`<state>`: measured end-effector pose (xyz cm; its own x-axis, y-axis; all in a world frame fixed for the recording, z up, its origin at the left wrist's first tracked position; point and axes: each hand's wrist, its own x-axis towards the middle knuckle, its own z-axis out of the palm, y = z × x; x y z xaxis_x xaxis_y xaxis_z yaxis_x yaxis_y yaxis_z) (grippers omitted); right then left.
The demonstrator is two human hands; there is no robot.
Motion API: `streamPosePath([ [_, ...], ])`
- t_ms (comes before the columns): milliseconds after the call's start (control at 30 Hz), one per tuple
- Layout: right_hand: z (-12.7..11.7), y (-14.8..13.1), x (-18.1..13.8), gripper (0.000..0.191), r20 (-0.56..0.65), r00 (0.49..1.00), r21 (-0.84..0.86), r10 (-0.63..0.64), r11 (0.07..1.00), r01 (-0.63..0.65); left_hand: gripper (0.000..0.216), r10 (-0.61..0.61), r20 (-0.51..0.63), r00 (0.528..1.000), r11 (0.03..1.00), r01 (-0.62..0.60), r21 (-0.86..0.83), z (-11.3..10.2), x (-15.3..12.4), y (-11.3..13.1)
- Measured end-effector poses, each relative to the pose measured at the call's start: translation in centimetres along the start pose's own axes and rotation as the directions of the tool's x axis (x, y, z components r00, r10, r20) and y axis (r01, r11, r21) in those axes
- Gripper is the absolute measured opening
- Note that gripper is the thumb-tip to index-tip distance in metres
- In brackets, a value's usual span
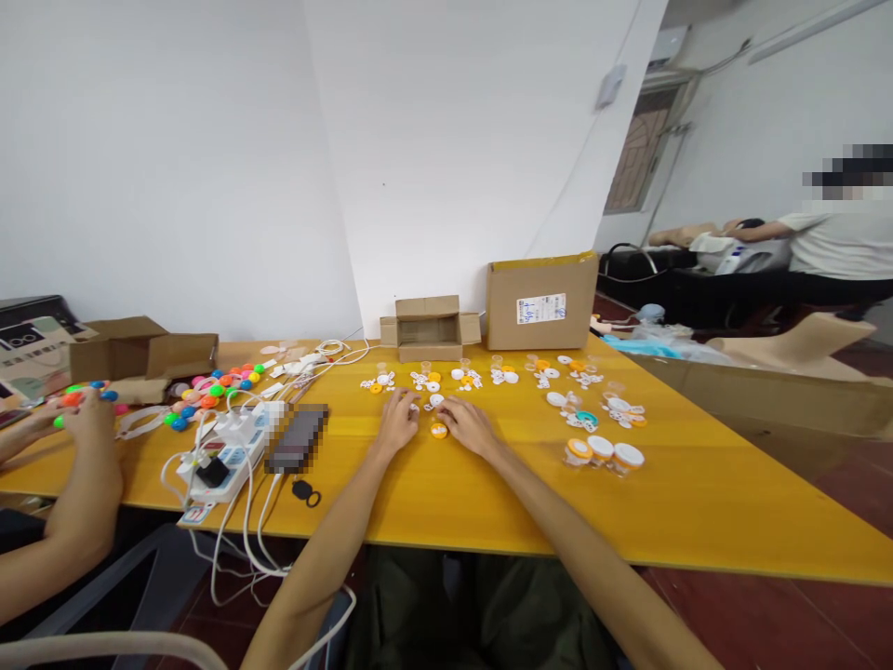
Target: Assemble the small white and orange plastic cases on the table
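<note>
My left hand (396,421) rests on the yellow table (488,502), its fingers curled over small white pieces. My right hand (469,423) lies just to its right, fingers bent toward an orange and white cap (439,430) that sits between the two hands. What the fingers pinch is too small to make out. Small piles of white and orange parts (466,377) lie in a row just beyond my hands. Three capped clear jars (604,452) stand to my right.
A small open cardboard box (428,328) and a bigger one (542,301) stand at the far edge. A power strip (227,453) with cables and a phone (297,437) lie to the left. Another person's hands (84,414) handle coloured balls (216,389) at far left. Someone sits at back right.
</note>
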<state>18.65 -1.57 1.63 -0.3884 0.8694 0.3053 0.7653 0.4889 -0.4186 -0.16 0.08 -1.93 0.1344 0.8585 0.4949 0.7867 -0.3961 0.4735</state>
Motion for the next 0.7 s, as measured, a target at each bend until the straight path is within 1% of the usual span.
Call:
streamPosePath([
  [200, 0.1, 0.1, 0.1, 0.024, 0.065, 0.997, -0.008, -0.046, 0.999, 0.046, 0.041, -0.025, 0.005, 1.000, 0.999, 0.025, 0.030, -0.1, -0.1, 0.4],
  [333, 0.2, 0.5, 0.2, 0.026, 0.088, 0.990, -0.061, -0.113, 0.991, 0.118, 0.042, -0.041, -0.033, 0.999, 0.997, 0.043, 0.069, -0.8, -0.3, 1.2],
  [433, 0.3, 0.8, 0.3, 0.028, 0.110, 0.982, -0.116, -0.151, 0.980, 0.163, 0.040, 0.022, -0.048, 0.999, 0.997, -0.019, 0.073, -1.2, -0.5, 2.0],
  [533, 0.2, 0.8, 0.3, 0.028, 0.129, 0.972, -0.164, -0.197, 0.962, 0.216, 0.035, 0.093, -0.031, 0.995, 0.994, -0.091, 0.063, -1.7, -0.7, 2.6],
  [700, 0.0, 0.6, 0.4, 0.028, 0.177, 0.954, -0.232, -0.243, 0.931, 0.280, 0.029, 0.135, -0.052, 0.990, 0.986, -0.129, 0.101, -2.2, -1.0, 3.1],
])
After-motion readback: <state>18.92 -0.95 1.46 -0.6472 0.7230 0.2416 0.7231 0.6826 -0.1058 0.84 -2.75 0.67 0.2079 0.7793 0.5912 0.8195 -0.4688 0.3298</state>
